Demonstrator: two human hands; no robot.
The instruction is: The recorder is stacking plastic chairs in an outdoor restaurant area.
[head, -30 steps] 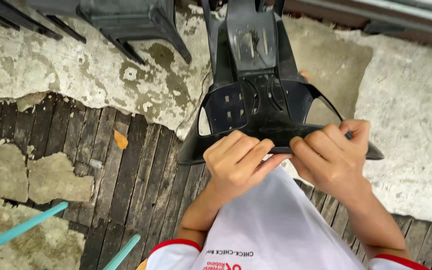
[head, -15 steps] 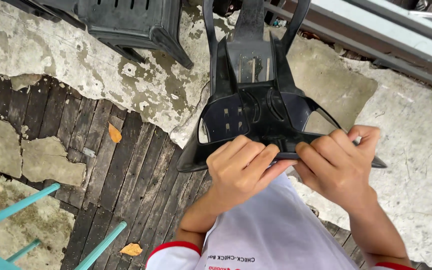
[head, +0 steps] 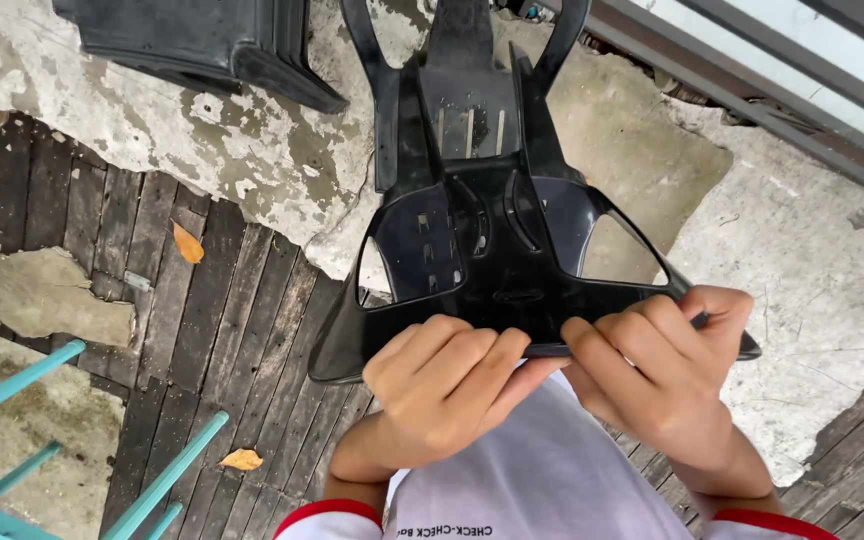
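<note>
A black moulded plastic panel (head: 482, 230), with cut-outs and two prongs pointing away from me, is held upright in front of my chest. My left hand (head: 442, 385) is curled over its near bottom edge, fingers wrapped on the rim. My right hand (head: 662, 370) grips the same edge a little to the right, fingers folded over the panel's right wing. Both hands nearly touch at the middle of the edge. My white shirt with red cuffs (head: 542, 490) fills the bottom of the view.
A black plastic crate-like part (head: 202, 40) lies on cracked concrete (head: 202, 140) at the top left. Dark wooden planks (head: 212, 320) with dry leaves (head: 188, 243) lie below. Teal bars (head: 22, 380) stand at the bottom left; a metal rail (head: 752, 90) runs top right.
The view has tilted down and closer to the panel. Both hands keep the same grip on its near edge; the panel sits a little lower in view.
</note>
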